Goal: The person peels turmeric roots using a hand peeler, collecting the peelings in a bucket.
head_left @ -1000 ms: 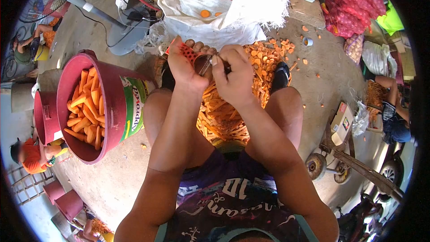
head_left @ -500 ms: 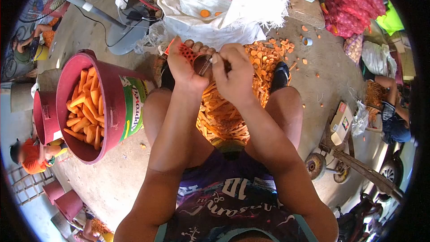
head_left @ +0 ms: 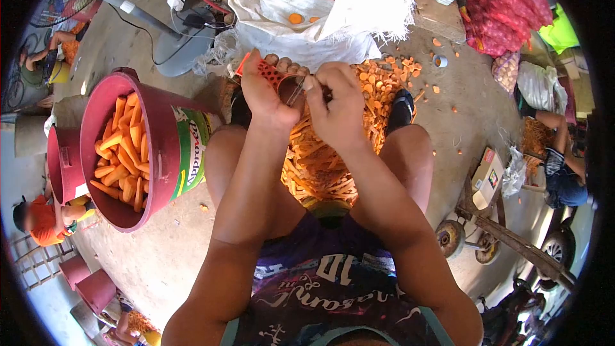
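Note:
My left hand [head_left: 270,93] is wrapped round a red-orange item with dark holes [head_left: 269,74], its fingertips showing along the far side. Beside it my right hand [head_left: 336,99] is closed in a pinch at a thin metal piece [head_left: 296,93], which lies between the two hands. Whether that metal piece is joined to the red-orange item I cannot tell. Below both hands, between my knees, is a heap of orange peelings [head_left: 317,170], with small round carrot slices [head_left: 384,77] at its far right.
Left of my knee stands a red tub [head_left: 163,154] of peeled carrots. A white sack [head_left: 288,32] of unpeeled carrots is ahead. A fan stand [head_left: 173,48], red net bags [head_left: 506,9] and a wooden cart [head_left: 512,237] stand farther out. Other people sit at both sides.
Both hands stay nearly in place, still around the red-orange item and the metal piece. The view has shifted very slightly.

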The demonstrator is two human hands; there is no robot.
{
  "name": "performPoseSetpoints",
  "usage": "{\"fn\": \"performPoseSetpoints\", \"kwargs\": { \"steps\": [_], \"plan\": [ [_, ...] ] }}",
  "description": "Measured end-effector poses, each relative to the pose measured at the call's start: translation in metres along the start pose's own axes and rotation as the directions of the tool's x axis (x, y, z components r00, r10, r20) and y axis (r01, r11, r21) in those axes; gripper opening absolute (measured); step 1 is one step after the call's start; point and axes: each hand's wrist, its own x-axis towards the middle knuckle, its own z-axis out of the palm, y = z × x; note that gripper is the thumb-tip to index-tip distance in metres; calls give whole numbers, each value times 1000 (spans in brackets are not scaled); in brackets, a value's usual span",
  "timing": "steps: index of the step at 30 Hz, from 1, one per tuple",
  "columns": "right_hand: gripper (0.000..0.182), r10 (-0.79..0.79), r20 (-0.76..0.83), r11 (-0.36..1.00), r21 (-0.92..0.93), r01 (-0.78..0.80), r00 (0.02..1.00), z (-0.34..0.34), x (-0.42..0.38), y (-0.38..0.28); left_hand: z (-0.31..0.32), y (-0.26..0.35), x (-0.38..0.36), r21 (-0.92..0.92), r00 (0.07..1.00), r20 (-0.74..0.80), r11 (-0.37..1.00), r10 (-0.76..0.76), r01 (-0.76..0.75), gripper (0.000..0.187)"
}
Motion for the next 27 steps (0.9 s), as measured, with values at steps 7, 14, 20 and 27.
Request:
{"fn": "performPoseSetpoints", "kwargs": {
  "steps": [7, 14, 20, 27],
  "plan": [
    [10, 17, 6, 999, 28, -17, 1000, -1, 1, -4, -2, 2, -2, -5, 1000, 23, 1000, -6, 6, 37],
    [11, -46, -15, 998, 47, 47, 999, 0, 0, -4, -3, 3, 1, 27, 999, 37, 1000, 6, -7, 39],
    [8, -12, 54, 999, 51, 9, 998, 2, -14, -11, -6, 4, 0, 18, 998, 66, 1000, -15, 14, 42],
    [7, -24, 43, 999, 24, 23, 999, 0, -8, -10, -1, 3, -4, 56, 1000, -2, 998, 19, -19, 40]
  ]
}}
